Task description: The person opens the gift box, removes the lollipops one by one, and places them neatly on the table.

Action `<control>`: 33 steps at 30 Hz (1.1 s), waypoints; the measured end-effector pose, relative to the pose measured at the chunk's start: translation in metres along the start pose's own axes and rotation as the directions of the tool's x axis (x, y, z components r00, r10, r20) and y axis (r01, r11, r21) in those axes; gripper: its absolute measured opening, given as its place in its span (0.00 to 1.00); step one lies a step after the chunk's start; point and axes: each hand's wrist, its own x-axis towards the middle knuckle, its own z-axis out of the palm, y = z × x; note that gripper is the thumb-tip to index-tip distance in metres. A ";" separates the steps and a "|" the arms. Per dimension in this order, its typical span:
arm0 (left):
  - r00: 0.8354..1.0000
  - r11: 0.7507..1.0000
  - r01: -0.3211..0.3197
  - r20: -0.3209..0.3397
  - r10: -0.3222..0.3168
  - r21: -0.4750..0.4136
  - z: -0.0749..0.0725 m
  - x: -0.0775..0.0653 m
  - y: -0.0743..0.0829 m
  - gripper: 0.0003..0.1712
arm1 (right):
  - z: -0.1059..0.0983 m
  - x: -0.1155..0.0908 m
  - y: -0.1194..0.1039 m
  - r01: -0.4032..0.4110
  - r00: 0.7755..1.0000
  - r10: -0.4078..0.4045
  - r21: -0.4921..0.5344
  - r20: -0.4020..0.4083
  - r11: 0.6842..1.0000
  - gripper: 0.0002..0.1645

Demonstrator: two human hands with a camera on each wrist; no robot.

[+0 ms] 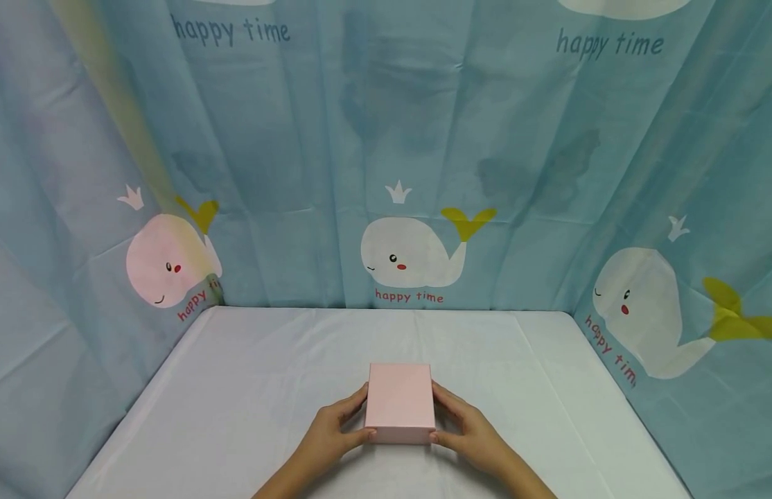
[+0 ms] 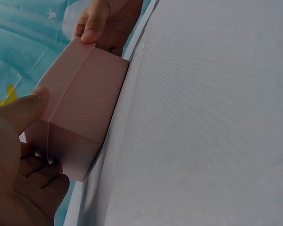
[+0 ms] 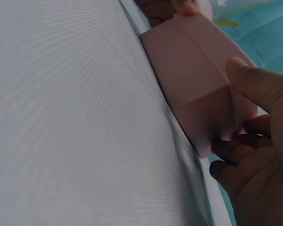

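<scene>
A pink lidded box (image 1: 400, 396) sits on the white-covered table, in the middle near the front. My left hand (image 1: 328, 431) grips its left side, with the thumb at the near corner and the fingers along the side wall. On the opposite side my right hand (image 1: 476, 435) holds it the same way. The lid (image 2: 66, 77) is on, and its seam runs round the box in both wrist views. In the right wrist view, the right thumb (image 3: 243, 75) presses on the lid's edge while the other fingers curl against the side. What the box contains is hidden.
A white cloth (image 1: 267, 367) covers the table. Light blue curtains (image 1: 286, 173) printed with whales and "happy time" hang along the back and both sides, close to the table edges.
</scene>
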 end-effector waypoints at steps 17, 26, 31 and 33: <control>1.000 1.000 0.006 -0.014 -0.006 0.006 0.002 -0.002 0.005 0.51 | 0.000 -0.002 -0.001 0.039 0.998 -0.041 -0.046 -0.050 0.998 0.50; 1.000 1.000 0.004 -0.020 -0.004 -0.012 0.001 -0.001 0.007 0.49 | -0.001 -0.002 -0.004 0.048 0.994 -0.059 -0.122 -0.092 0.991 0.49; 0.998 0.999 -0.042 -0.042 0.041 -0.020 0.001 -0.002 0.006 0.48 | -0.002 -0.001 -0.003 0.121 0.987 -0.137 -0.172 -0.088 0.978 0.49; 0.996 0.997 -0.075 -0.053 0.075 -0.009 0.001 -0.002 0.006 0.47 | -0.003 -0.001 -0.003 0.130 0.985 -0.147 -0.176 -0.087 0.976 0.49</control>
